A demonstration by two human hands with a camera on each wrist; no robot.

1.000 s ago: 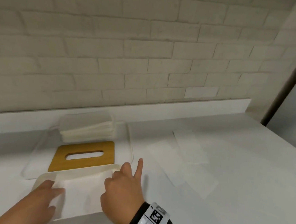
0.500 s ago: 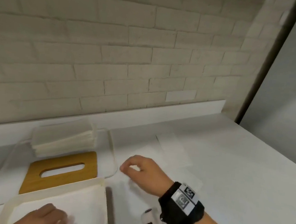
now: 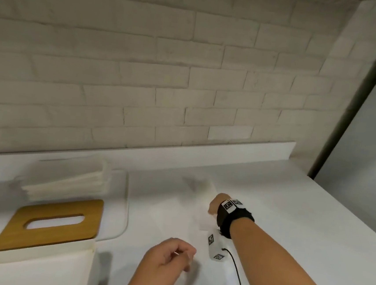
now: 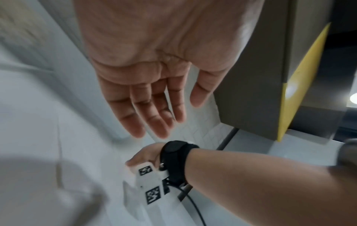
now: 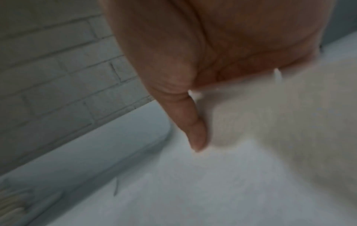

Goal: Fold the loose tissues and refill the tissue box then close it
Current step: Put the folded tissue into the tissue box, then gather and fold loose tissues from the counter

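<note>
The cream tissue box stands open at the lower left with tissue lying inside. Its wooden slotted lid lies just behind it, in front of a stack of folded tissues. Loose tissues are spread on the counter to the right. My right hand reaches over them; in the right wrist view the thumb pinches a raised white tissue that hides the fingers. My left hand hovers over the counter right of the box, fingers relaxed and holding nothing.
A clear tray carries the lid and the folded stack. The white counter runs back to a brick wall and ends at a dark post on the right. A cable trails from my right wrist.
My right hand left the box and travelled right to the loose tissues, taking hold of one. The left hand lifted off the tissue in the box and moved right. The view swung rightward.
</note>
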